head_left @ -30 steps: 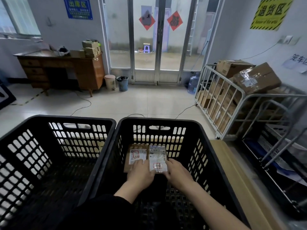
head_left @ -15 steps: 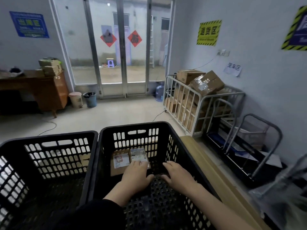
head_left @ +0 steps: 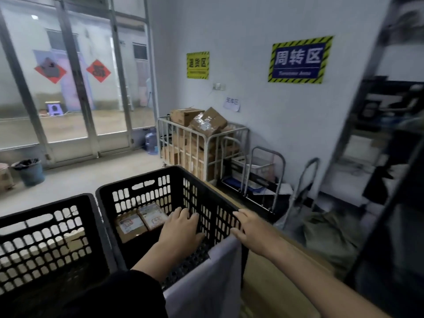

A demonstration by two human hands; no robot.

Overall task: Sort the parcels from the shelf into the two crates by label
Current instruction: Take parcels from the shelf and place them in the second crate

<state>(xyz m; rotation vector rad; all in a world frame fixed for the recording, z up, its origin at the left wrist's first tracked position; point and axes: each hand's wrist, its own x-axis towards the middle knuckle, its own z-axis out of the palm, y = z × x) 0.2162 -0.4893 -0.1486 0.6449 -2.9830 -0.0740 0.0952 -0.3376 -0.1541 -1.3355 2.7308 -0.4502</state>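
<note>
Two black slotted crates stand side by side below me. The right crate point(head_left: 146, 180) holds two small brown parcels with white labels: one point(head_left: 129, 227) on the left and another point(head_left: 152, 215) beside it. My left hand point(head_left: 181, 230) hovers inside this crate, fingers spread, holding nothing. My right hand point(head_left: 250, 228) is over the crate's right rim, fingers apart and empty. The left crate point(head_left: 46, 239) shows a brown parcel point(head_left: 73, 239) through its slots. A dark metal shelf point(head_left: 390, 143) rises at the far right, blurred.
A white wire cage point(head_left: 204, 143) full of cardboard boxes stands by the wall, with hand trolleys point(head_left: 268, 171) next to it. A wooden surface point(head_left: 270, 271) runs along the right crate. Glass doors, a water bottle point(head_left: 151, 141) and a bin point(head_left: 29, 172) are at the left.
Both hands let go of the labelled parcel and drew back from it; the right hand moved out over the crate's right rim. The view swung right towards the shelf.
</note>
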